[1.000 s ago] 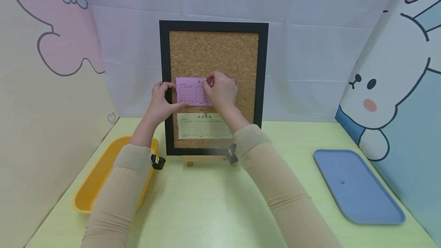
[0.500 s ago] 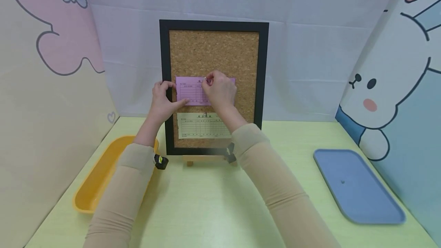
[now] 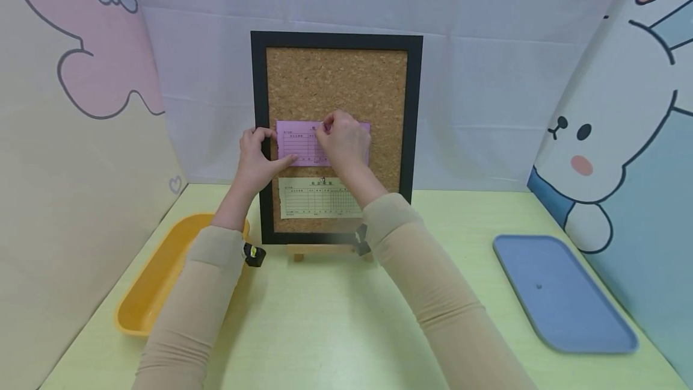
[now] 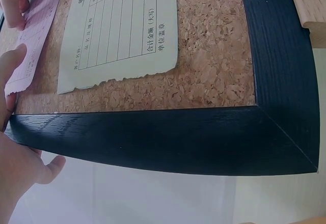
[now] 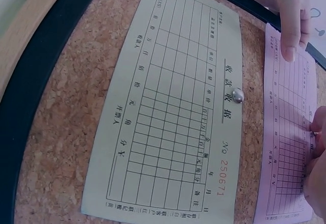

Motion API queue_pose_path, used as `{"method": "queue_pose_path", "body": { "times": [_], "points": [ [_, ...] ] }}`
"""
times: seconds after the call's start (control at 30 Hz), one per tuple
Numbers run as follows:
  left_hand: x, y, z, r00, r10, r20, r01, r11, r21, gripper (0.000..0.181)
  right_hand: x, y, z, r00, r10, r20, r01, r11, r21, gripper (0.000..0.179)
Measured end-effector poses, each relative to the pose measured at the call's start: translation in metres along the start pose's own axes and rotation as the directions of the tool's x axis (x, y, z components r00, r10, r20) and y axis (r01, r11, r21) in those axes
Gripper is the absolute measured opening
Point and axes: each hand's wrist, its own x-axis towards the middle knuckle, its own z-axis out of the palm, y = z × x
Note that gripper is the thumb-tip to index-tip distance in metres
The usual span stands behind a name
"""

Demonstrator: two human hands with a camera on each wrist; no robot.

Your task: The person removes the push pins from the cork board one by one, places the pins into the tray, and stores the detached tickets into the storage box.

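A pink receipt slip (image 3: 296, 143) lies flat against the framed corkboard (image 3: 335, 80), above a pale green receipt slip (image 3: 308, 198). A silver thumbtack (image 5: 238, 95) sits at the green slip's top middle. My left hand (image 3: 255, 158) is at the board's left side, its thumb on the pink slip's lower left and another finger at the slip's left edge. Other fingers reach past the black frame in the left wrist view. At the pink slip's top middle, my right hand (image 3: 346, 140) pinches a small thumbtack, now mostly hidden by the fingertips.
The board leans upright on a wooden stand (image 3: 319, 250). A yellow tray (image 3: 135, 312) stands at the left, partly behind the left sleeve. On the right lies a blue tray (image 3: 568, 300) with a small dark spot on it. Cartoon-printed walls enclose the table.
Both hands stay almost in place. The right fingertips have closed in slightly over the tack, whose silver head showed earlier and is now mostly covered. The left forearm has shifted slightly right.
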Motion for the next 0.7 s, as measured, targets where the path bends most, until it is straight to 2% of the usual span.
{"method": "queue_pose_path", "body": {
  "times": [0.4, 0.7],
  "points": [
    [-0.0009, 0.0007, 0.0008, 1.0, 0.004, -0.008, -0.004, 1.0, -0.007, 0.053, 0.0027, 0.0027, 0.0023, 0.999, -0.043, -0.013, 0.043, 0.999, -0.016, 0.009],
    [-0.0002, -0.0002, 0.0011, 1.0, -0.005, -0.012, 0.005, 1.0, -0.005, 0.053, 0.0025, 0.0025, 0.0024, 0.999, -0.041, -0.012, 0.041, 0.999, -0.012, 0.01]
  ]
}}
